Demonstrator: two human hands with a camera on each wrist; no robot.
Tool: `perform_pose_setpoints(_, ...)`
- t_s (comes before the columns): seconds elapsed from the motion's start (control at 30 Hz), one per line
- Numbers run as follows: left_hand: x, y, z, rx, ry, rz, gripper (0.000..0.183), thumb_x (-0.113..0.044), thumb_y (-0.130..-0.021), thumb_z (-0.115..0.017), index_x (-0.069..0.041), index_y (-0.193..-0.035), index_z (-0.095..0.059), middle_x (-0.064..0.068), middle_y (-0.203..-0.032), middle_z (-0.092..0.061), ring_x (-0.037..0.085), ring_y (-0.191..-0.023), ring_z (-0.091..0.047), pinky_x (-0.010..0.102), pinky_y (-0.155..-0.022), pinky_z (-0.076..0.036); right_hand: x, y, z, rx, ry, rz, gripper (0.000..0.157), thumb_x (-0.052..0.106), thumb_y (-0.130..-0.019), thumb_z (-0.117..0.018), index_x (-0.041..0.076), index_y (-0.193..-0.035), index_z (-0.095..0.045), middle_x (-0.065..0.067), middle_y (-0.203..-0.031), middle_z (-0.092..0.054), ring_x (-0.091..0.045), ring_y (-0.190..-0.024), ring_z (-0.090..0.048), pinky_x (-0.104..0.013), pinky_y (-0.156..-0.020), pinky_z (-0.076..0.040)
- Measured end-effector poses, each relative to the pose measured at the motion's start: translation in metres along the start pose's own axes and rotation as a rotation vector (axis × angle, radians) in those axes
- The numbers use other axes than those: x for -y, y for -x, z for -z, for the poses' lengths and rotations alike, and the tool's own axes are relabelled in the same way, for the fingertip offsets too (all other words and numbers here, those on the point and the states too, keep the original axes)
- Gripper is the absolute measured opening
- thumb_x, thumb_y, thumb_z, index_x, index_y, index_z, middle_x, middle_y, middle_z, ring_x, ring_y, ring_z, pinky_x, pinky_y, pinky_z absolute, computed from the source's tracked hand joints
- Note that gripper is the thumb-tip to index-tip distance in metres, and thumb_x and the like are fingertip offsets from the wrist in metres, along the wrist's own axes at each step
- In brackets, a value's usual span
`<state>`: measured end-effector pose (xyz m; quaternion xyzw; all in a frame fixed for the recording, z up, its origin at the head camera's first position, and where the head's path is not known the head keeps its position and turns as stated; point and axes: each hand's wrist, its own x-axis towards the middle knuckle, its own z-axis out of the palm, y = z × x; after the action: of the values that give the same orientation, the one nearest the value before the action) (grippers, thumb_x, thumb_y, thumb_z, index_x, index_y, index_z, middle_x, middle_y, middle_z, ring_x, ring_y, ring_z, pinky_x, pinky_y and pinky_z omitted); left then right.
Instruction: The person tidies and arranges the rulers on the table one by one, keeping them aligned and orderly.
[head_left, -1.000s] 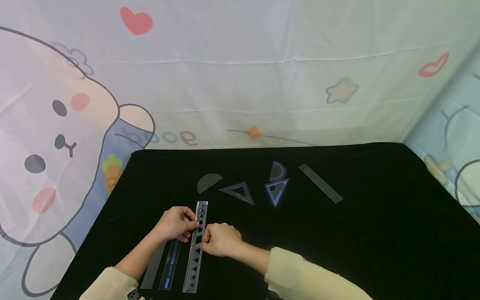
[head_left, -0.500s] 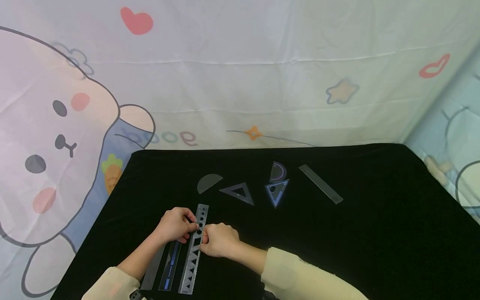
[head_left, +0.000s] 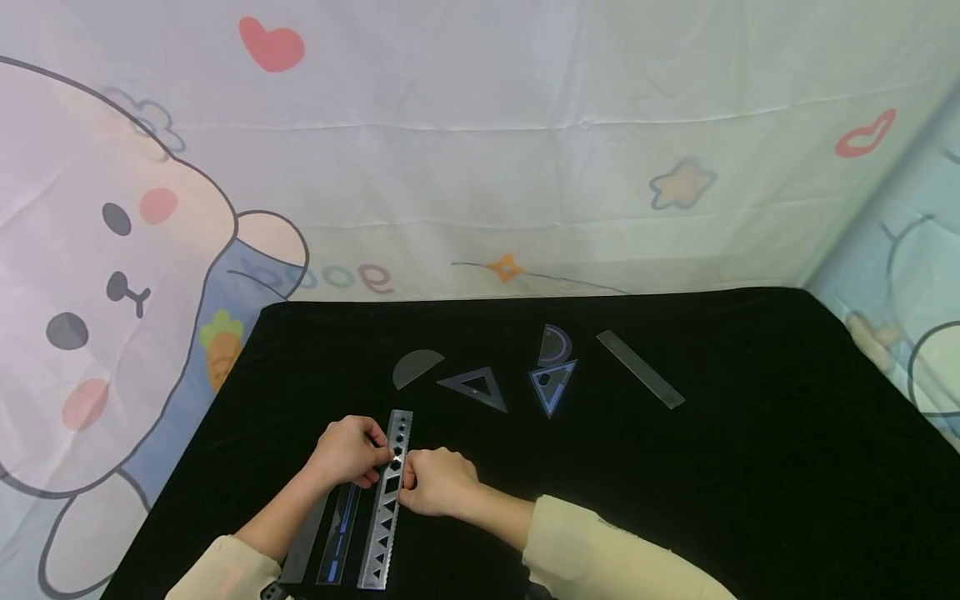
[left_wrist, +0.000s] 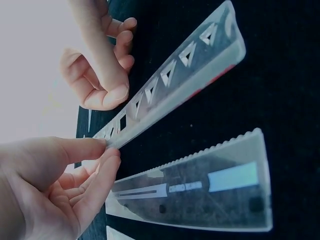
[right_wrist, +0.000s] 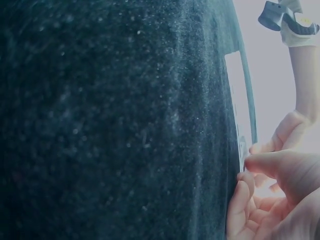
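A clear stencil ruler with cut-out triangles and other shapes lies lengthwise on the black cloth, its far end tilted slightly right. My left hand pinches its left edge between thumb and forefinger; the left wrist view shows those fingertips right at the edge. From the opposite side my right hand pinches the right edge, its other fingers curled under. To the left lie a clear ruler with blue markings and a plain clear ruler, both partly covered by the left hand and forearm.
Farther back on the black-covered table are a plain half-disc, a clear set square, a purple-marked protractor, a blue-edged triangle and a slanted ruler. A printed curtain hangs behind the table.
The stencil ruler has shifted slightly left and toward me, its near end moving closer to the blue-marked ruler. Both hands stay on it, the right one moving slightly left.
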<state>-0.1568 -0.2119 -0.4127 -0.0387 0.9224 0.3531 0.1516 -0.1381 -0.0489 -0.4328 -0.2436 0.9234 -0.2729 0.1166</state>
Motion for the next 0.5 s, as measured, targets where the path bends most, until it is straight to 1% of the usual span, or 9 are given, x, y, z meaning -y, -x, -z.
perform_pose_setpoints(0.13,0.0001,-0.0014,-0.0013,-0.009,-0.017,0.010,0.010,-0.010,-0.082,-0.066,-0.004,-0.084,-0.059,0.009,-0.070,-0.060,0.014,-0.052,-0.061,0.025,-0.048,-0.054,-0.0019,0.0002,0.0002,0.018,-0.019,0.006,0.017,0.027,-0.079,-0.068,0.020,-0.071,-0.054,0.009,-0.060,-0.046,-0.007,-0.050,-0.044,-0.021,-0.040,-0.034)
perform_pose_setpoints(0.33,-0.0014,-0.0019,-0.0039,-0.021,-0.065,0.002,0.012,-0.008,-0.080,-0.067,-0.003,-0.085,-0.057,0.009,-0.069,-0.059,0.013,-0.049,-0.061,0.024,-0.046,-0.054,-0.0027,0.0010,0.0018,0.053,-0.057,-0.011,0.016,0.028,-0.081,-0.067,0.020,-0.074,-0.056,0.009,-0.060,-0.047,-0.007,-0.048,-0.044,-0.021,-0.039,-0.035)
perform_pose_setpoints(0.5,-0.0029,-0.0010,-0.0036,-0.020,-0.067,0.001,0.013,-0.007,-0.081,-0.066,-0.004,-0.086,-0.055,0.010,-0.071,-0.057,0.013,-0.050,-0.061,0.024,-0.047,-0.054,-0.0019,0.0037,0.0048,0.058,-0.079,-0.022,0.013,0.028,-0.081,-0.067,0.020,-0.077,-0.058,0.010,-0.057,-0.049,-0.005,-0.046,-0.046,-0.020,-0.039,-0.036)
